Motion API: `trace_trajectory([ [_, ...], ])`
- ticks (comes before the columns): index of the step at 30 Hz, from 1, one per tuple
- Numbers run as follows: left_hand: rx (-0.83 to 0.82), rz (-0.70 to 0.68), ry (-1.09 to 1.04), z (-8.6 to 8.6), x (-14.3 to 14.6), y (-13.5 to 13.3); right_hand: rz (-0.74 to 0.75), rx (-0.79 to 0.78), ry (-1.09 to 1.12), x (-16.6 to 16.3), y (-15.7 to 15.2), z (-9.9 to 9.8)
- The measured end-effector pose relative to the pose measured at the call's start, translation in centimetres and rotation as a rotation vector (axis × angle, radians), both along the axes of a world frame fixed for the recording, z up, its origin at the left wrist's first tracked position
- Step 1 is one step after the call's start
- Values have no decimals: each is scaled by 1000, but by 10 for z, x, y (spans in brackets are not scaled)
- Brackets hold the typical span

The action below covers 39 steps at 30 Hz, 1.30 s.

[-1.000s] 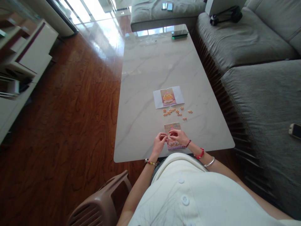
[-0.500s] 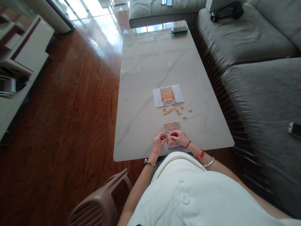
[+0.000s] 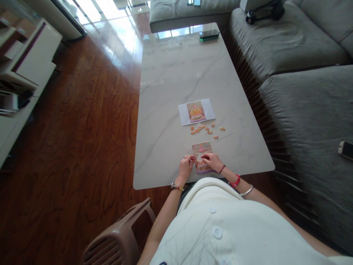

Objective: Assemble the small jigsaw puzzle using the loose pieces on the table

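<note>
Glossy reddish wood floor [image 3: 82, 129], bright with window glare far off. Grey sofa [image 3: 289, 48] along the right of the pale marble desk [image 3: 171, 73]. White shelving [image 3: 24, 62] at left.

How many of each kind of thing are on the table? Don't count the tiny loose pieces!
Picture sheet: 1
Puzzle board: 1
Dark flat device: 1
Total: 3

**Living room around the work**

A pale marble table [image 3: 176, 73] fills the centre of the frame, with a dark flat device [image 3: 209, 34] at its top edge. A grey sofa [image 3: 289, 44] runs along the right, a phone [image 3: 346, 150] lying on it. A brown plastic stool [image 3: 118, 239] stands at lower left on the reddish wooden floor [image 3: 82, 129]. White shelving [image 3: 24, 70] is at upper left.
</note>
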<state>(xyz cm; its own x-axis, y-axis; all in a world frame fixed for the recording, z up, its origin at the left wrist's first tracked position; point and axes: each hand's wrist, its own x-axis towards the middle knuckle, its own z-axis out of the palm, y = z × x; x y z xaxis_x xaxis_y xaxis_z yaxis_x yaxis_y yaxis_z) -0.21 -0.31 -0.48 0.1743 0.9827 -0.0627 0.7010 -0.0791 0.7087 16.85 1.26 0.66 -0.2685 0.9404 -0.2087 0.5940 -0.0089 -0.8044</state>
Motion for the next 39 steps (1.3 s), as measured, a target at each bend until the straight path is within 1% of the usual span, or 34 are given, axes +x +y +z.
trace_trajectory([
  [4, 20, 1, -25, 2, 2, -2, -7, -13, 23, -1, 1, -1],
  [6, 31, 14, -42, 4, 3, -3, -21, -68, 75, -4, 2, -3],
  [9, 42, 27, -64, 8, 5, -4, -34, -206, 223, -11, 3, -6],
  [11, 45, 41, -74, 9, 5, -4, -47, -269, 313, -14, 4, -8],
  [15, 24, 67, -116, 11, 4, -4, -45, -298, 371, -16, 9, -9],
  [20, -47, 13, -166, 12, 0, 1, 32, -191, 312, -11, 18, -3],
  [23, -96, 27, -198, 12, -1, 3, 67, -156, 246, -10, 20, 2],
  [25, -110, 65, -204, 12, -1, 3, 49, -164, 196, -11, 20, 4],
  [29, -118, 127, -150, 10, -3, 2, -13, -220, 121, -15, 16, 4],
  [35, -120, 111, -82, 9, -3, -2, -115, -171, 26, -20, 15, 4],
  [39, -61, 97, -5, 8, -2, -2, -109, -125, -13, -22, 17, 3],
])
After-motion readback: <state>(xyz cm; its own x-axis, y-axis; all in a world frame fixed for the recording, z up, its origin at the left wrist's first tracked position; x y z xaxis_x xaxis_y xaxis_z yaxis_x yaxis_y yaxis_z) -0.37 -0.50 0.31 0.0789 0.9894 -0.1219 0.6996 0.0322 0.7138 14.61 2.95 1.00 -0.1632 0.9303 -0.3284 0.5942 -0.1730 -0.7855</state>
